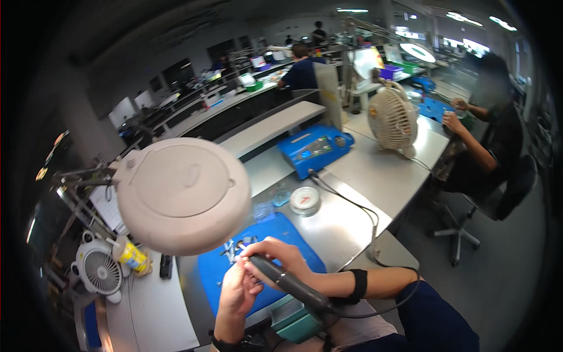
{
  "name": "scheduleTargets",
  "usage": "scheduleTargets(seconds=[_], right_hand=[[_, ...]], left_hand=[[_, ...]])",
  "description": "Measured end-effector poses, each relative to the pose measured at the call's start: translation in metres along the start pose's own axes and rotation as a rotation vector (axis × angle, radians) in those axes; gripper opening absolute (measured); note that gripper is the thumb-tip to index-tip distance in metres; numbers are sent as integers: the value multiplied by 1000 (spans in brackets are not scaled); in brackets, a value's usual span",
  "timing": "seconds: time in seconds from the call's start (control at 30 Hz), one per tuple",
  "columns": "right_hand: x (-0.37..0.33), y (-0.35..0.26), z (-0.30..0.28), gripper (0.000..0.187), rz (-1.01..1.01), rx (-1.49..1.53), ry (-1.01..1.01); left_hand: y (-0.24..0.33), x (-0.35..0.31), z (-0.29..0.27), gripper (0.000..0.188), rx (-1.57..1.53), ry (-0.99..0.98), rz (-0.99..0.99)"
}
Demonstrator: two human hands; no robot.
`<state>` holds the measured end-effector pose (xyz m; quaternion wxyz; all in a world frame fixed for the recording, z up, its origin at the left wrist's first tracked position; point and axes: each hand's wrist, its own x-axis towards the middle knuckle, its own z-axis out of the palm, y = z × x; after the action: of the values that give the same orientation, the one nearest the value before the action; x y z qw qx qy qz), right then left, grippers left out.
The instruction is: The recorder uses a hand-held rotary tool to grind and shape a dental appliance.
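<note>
My right hand [285,258] is closed round a black corded handpiece [296,288], its working end pointing up and left. Close against that tip, my left hand [237,288] has thumb and fingers pinched together. Whatever it grips is too small and covered to name. Both hands are above a blue mat [302,240] on the bench. Small metal parts [229,253] lie on the mat just beyond my fingers. From the handpiece's rear, a black cable [404,305] loops past my right forearm to a blue control unit [314,151].
A large round magnifier lamp [182,196] hangs over the mat's left side. Beyond it stand a round tin [305,200] and a beige fan [393,120]. A white fan [101,271] and yellow-labelled cup [132,256] sit left. A teal box [296,321] is below my hands. A co-worker sits right.
</note>
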<state>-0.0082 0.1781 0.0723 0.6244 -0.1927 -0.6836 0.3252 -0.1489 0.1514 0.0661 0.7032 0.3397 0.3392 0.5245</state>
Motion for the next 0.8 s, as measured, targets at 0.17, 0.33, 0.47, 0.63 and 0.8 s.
scheduleTargets(seconds=[0.17, 0.33, 0.47, 0.63, 0.8], right_hand=[[2, 4, -2, 23, 22, -25, -49], [-1, 4, 1, 21, 142, 25, -46], [-2, -1, 0, 21, 284, 187, -3], [0, -5, 4, 24, 219, 81, -32], [0, 3, 3, 25, 147, 104, 45]], left_hand=[[5, 0, 8, 33, 25, 5, 3], [-1, -1, -2, 31, -45, -35, -26], [-2, -2, -2, 32, -58, -48, -56], [3, -7, -3, 28, -79, -53, -79], [5, 3, 1, 29, -126, -140, -98]])
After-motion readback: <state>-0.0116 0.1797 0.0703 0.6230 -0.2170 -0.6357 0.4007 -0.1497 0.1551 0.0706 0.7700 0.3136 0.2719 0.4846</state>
